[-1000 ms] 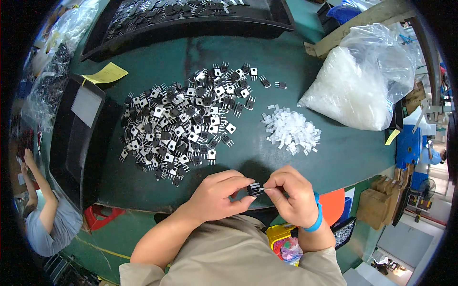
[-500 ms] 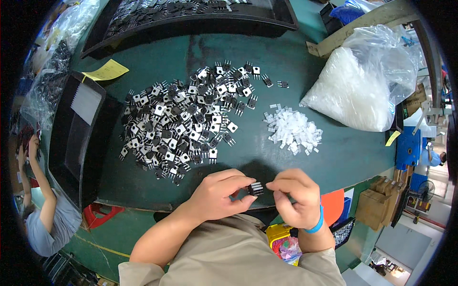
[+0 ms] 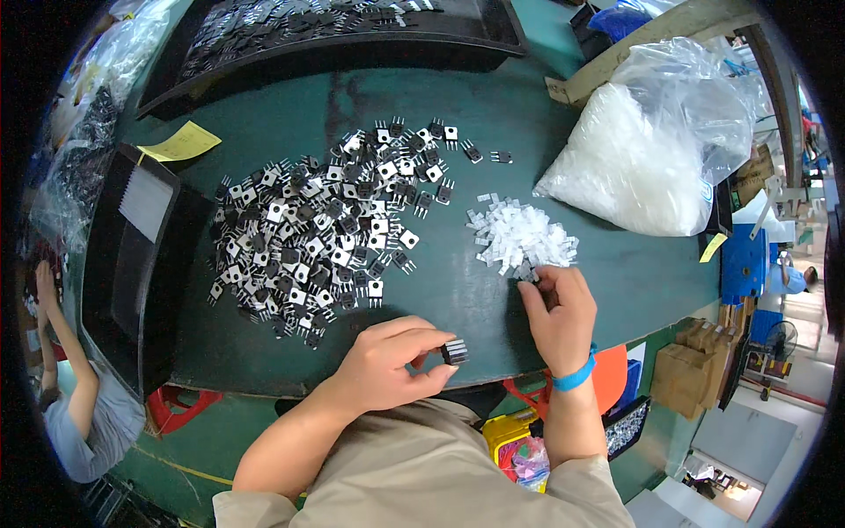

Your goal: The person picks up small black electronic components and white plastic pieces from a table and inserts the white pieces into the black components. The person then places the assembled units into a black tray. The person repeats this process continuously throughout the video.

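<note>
My left hand (image 3: 396, 361) pinches a small stack of black transistors (image 3: 455, 352) between thumb and fingertips, just above the table's near edge. At the near side of a heap of small translucent white pads (image 3: 519, 233), my right hand (image 3: 563, 317) has its thumb and fingertips drawn together in a pinch. Whether a pad is between them is too small to tell. A blue band (image 3: 575, 374) circles that wrist. To the left spreads a large pile of loose transistors (image 3: 308, 238), black bodies and silvery backs mixed, with metal legs.
A long black tray (image 3: 352, 55) of transistors stands at the far side. At left is another black tray (image 3: 110, 290) with a yellow paper (image 3: 183, 143). A clear bag (image 3: 625, 158) full of white material sits at right. Another person (image 3: 88, 414) works at far left.
My right hand has moved away from the stack, forward to the edge of the white pad heap. My left hand still holds the stack. The whole view has shifted slightly.
</note>
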A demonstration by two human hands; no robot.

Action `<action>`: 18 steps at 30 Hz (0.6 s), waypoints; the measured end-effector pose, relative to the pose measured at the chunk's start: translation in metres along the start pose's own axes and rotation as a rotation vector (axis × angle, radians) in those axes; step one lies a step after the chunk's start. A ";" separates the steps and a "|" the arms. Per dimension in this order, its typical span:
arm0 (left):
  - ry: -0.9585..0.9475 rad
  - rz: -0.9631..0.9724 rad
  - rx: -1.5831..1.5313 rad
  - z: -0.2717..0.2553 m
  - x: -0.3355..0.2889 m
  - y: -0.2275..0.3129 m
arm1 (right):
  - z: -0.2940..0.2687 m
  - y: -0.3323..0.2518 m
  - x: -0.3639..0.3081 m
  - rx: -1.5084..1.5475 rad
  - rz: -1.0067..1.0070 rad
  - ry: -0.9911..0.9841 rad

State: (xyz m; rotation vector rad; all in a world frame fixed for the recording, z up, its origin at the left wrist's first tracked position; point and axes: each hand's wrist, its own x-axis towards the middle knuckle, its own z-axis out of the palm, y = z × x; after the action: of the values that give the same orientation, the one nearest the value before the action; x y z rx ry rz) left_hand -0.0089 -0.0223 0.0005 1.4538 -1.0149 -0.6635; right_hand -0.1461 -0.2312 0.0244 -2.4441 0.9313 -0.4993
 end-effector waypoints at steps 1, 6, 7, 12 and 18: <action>-0.001 0.001 0.005 0.000 0.000 0.000 | 0.002 0.000 0.002 -0.029 -0.036 -0.008; 0.005 -0.011 -0.003 -0.002 -0.001 -0.001 | 0.004 0.005 0.004 -0.015 -0.046 -0.012; 0.008 0.001 -0.009 -0.002 -0.001 -0.001 | 0.004 0.006 0.004 -0.009 -0.053 -0.005; 0.018 0.013 -0.030 -0.001 0.001 -0.002 | 0.003 0.002 0.002 0.084 -0.062 0.081; 0.004 -0.037 -0.036 -0.003 0.000 -0.002 | -0.004 -0.021 -0.011 0.430 -0.037 -0.136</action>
State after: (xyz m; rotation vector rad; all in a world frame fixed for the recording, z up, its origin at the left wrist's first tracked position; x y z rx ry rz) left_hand -0.0062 -0.0207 -0.0014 1.4454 -0.9703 -0.7018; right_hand -0.1454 -0.2114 0.0375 -2.0778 0.6453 -0.4824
